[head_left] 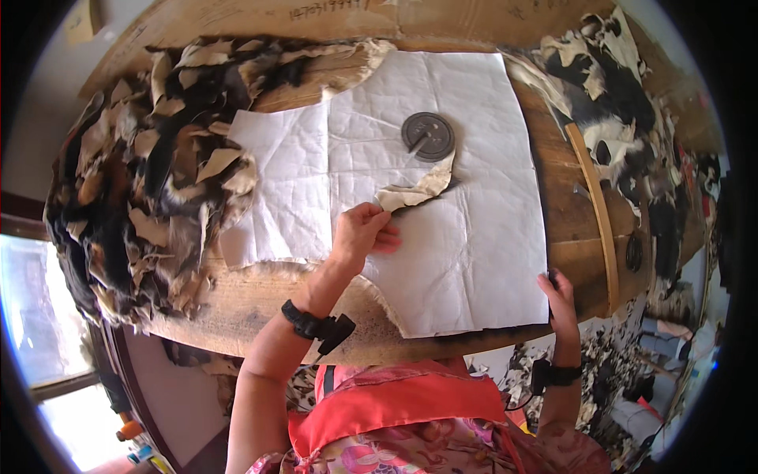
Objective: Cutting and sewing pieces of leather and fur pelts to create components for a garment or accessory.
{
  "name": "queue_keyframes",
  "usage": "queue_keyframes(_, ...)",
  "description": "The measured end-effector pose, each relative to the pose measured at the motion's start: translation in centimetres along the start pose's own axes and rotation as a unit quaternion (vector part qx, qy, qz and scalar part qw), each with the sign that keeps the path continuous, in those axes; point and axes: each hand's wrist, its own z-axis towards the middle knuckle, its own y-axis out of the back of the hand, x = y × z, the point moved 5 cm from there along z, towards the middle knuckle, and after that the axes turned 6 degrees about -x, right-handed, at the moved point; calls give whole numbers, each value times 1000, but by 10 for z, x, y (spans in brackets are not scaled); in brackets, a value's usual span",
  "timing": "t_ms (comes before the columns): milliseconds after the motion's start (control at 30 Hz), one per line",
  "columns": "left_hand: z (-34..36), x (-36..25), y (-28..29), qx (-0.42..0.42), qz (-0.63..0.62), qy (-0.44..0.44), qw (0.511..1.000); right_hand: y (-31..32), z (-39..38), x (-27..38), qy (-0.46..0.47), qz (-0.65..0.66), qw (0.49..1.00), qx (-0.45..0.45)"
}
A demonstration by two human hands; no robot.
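Observation:
A large white sheet (489, 237), creased and cut in a garment-like outline, lies over a pelt whose pale edge shows along its border. My left hand (365, 233) is closed in a pinch on a strip of fur hide (418, 192), pale on its skin side, above the sheet's middle. The strip's far end reaches a dark round weight (429, 136) resting on the sheet. My right hand (560, 299) is at the sheet's near right corner, its fingers curled by the edge around something dark that I cannot make out.
Piled fur scraps (150, 189) cover the table's left end. More black and white fur (616, 103) lies at the right. A wooden stick (594, 217) lies right of the sheet, with dark scissor-like loops (634, 251) beyond it. Scraps (608, 363) litter the floor below the wooden table (237, 304).

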Motion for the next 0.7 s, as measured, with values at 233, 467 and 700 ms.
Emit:
queue_keyframes(233, -51, -12, 63, 29, 88, 0, 996, 14, 3, -18, 18, 5, 1000, -13)
queue_keyframes(467, -59, -46, 175, -284, 363, -317, 829, 8, 9, -12, 25, 1, 1000, 17)
queue_keyframes(700, -35, -88, 302, -448, 535, -306, 647, 2, 4, -7, 24, -11, 1000, -3)
